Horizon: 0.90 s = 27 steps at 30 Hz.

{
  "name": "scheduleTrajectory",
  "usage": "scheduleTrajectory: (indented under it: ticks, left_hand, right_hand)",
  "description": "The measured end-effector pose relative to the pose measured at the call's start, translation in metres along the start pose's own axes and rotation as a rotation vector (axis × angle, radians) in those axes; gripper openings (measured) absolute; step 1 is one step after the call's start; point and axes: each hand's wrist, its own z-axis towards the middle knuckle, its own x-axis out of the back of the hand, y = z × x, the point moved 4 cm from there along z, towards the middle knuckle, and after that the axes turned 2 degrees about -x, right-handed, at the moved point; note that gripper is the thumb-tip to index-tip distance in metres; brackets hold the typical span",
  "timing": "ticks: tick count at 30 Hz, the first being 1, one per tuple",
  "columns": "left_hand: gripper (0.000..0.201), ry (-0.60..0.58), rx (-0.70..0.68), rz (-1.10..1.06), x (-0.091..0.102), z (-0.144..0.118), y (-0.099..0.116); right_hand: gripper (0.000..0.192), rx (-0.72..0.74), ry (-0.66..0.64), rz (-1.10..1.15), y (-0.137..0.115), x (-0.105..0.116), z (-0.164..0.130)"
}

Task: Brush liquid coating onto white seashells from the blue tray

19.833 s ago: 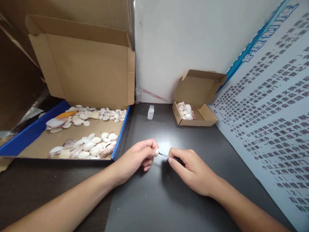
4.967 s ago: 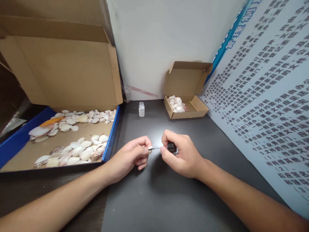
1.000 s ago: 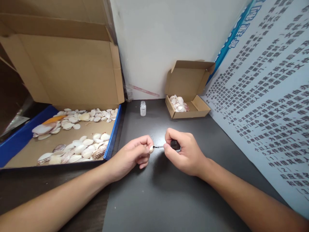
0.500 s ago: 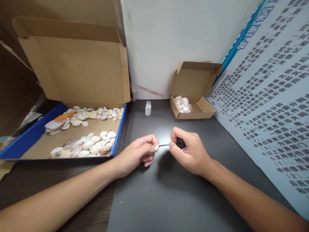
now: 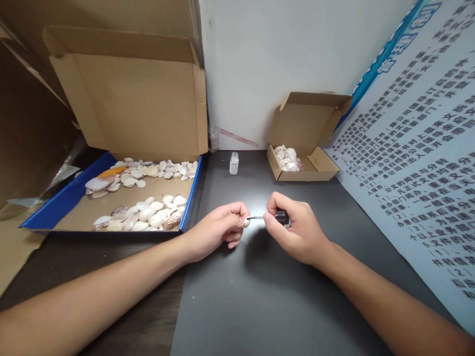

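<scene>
Item: small shell (image 5: 246, 223), pale, held low over the dark bench (image 5: 260, 296) between our two hands. Our left hand (image 5: 218, 231) has its fingers closed on it, pinching it at the tips. Our right hand (image 5: 297, 230) grips the black cap (image 5: 282, 216) of a thin brush (image 5: 255, 217), whose tip touches the shell

Handling: we judge the shell light, stiff and brittle, likely slippery where wet; best pinched by its edges, clear of the brushed face

Nearby: open glass vial (image 5: 233, 163); small carton (image 5: 315, 170) of shells; blue tray (image 5: 191, 198) with many shells
</scene>
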Motion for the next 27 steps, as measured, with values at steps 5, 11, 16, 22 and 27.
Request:
scheduleTrajectory:
  ticks: [5,11,16,22,27]
  left_hand:
    - [0.009,-0.004,-0.006,0.006,0.0011,0.0007,-0.0001]
    - [0.007,-0.005,-0.006,0.002,0.0009,0.0,-0.0001]
    - [0.008,-0.001,-0.013,0.006,0.0013,0.0006,-0.0004]
    - [0.009,0.002,-0.022,-0.005,0.001,0.0006,-0.0005]
    - [0.009,-0.009,-0.017,-0.029,-0.0012,0.0004,0.0011]
  right_hand:
    - [0.018,-0.017,0.033,-0.028,0.0025,0.0008,0.0019]
    - [0.018,0.046,-0.008,0.037,-0.0026,0.0013,-0.0015]
    - [0.017,0.023,-0.017,-0.028,0.0017,-0.0015,-0.0005]
    - [0.017,0.039,-0.014,-0.027,-0.0002,-0.0007,-0.0002]
    - [0.017,0.045,0.021,-0.062,-0.0004,0.001,-0.0005]
